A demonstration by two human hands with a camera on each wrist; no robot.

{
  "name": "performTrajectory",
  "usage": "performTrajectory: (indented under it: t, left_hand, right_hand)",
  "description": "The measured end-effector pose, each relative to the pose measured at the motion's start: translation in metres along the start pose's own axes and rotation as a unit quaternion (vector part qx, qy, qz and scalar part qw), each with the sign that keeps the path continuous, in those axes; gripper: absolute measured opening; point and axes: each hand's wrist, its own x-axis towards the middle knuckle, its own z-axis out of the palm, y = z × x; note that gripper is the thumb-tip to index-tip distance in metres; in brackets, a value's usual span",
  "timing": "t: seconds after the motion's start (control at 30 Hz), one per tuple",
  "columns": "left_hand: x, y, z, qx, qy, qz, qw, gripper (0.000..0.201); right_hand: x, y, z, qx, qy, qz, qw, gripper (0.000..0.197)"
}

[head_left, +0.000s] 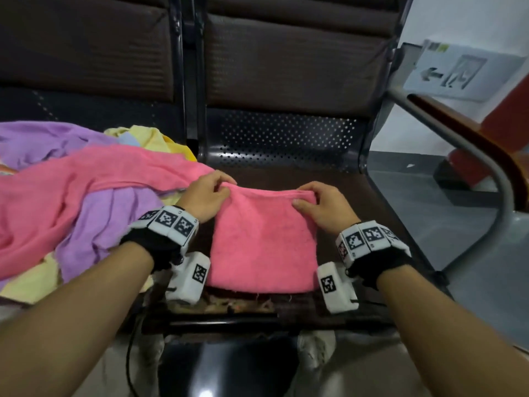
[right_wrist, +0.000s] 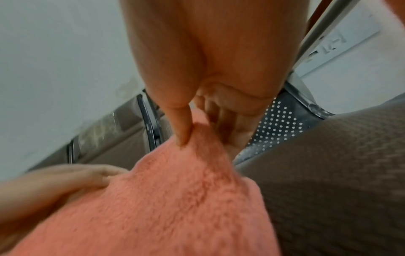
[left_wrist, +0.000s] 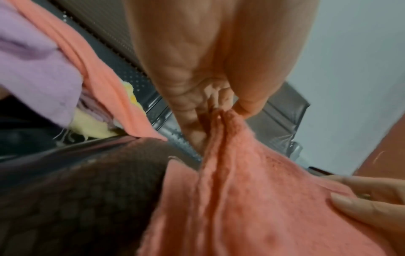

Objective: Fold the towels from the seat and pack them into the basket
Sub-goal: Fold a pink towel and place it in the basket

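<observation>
A row of dark seats (head_left: 286,67) with padded backs fills the head view; a grey armrest (head_left: 469,156) curves down on the right. On the left seat lies a loose heap of towels (head_left: 71,196): pink on top, purple and yellow under it. On the right seat, near the front edge, lies a folded pink towel (head_left: 263,242), squared and flat, just beside the heap but apart from it. No basket is in view.

The left hand (head_left: 206,196) pinches the towel's far left corner between thumb and fingers; the left wrist view shows the cloth bunched between them. The right hand (head_left: 323,207) pinches the far right corner, thumb (right_wrist: 181,128) on top and fingers underneath. Both wrists wear marker bands (head_left: 171,222).
</observation>
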Motion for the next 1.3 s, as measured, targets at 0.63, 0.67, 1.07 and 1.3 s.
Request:
performTrajectory:
  t: [0.63,0.67,1.07,1.3]
  left_hand:
    - [-0.079,0.006,0.024,0.215,-0.233,0.148,0.937,0.061]
    - [-0.081,0.006,0.021,0.242,-0.247,0.152,0.926,0.066]
    - [-0.032,0.028,-0.017,0.176,-0.272,0.053,0.944,0.017]
    - [-0.001,-0.004,-0.001,0.212,-0.206,0.062,0.953,0.024]
  right_hand:
    - [-0.055,-0.015,0.012,-0.246,-0.251,-0.141,0.925,0.034]
    - [-0.054,-0.017,0.007,-0.229,-0.244,-0.138,0.932,0.033]
    - [-0.020,-0.021,-0.009,-0.139,-0.228,-0.019,0.963,0.026]
    - [0.009,-0.007,0.012,-0.169,-0.178,0.010,0.969,0.030]
